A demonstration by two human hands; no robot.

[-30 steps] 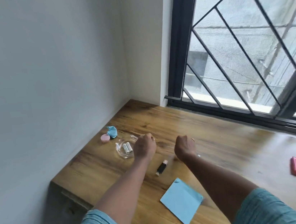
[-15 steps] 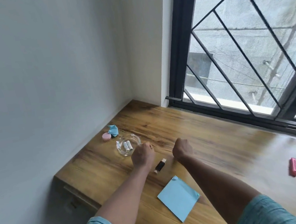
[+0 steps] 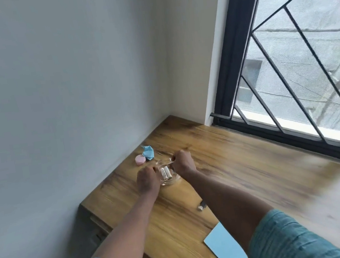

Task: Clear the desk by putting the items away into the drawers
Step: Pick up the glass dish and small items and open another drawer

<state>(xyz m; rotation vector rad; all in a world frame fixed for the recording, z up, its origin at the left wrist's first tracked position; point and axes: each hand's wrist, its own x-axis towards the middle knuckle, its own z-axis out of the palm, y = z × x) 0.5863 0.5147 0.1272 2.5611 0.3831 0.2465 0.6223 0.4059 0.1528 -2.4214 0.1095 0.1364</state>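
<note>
Left hand (image 3: pixel 147 180), right hand (image 3: pixel 182 163) on glass dish (image 3: pixel 172 181)

Clear glass dish (image 3: pixel 176 178), wood-grain desk (image 3: pixel 244 162)

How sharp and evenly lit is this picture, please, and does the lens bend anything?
Head view: soft daylight from the right, no hard shadows; the window frame bows from the wide lens; motion blur smears the desk at right; the glass dish is fairly sharp.

Clear glass dish (image 3: pixel 170 182), two white batteries (image 3: pixel 166 172) lying inside; on wooden desk (image 3: pixel 234 163), near pink case (image 3: pixel 140 160)
</note>
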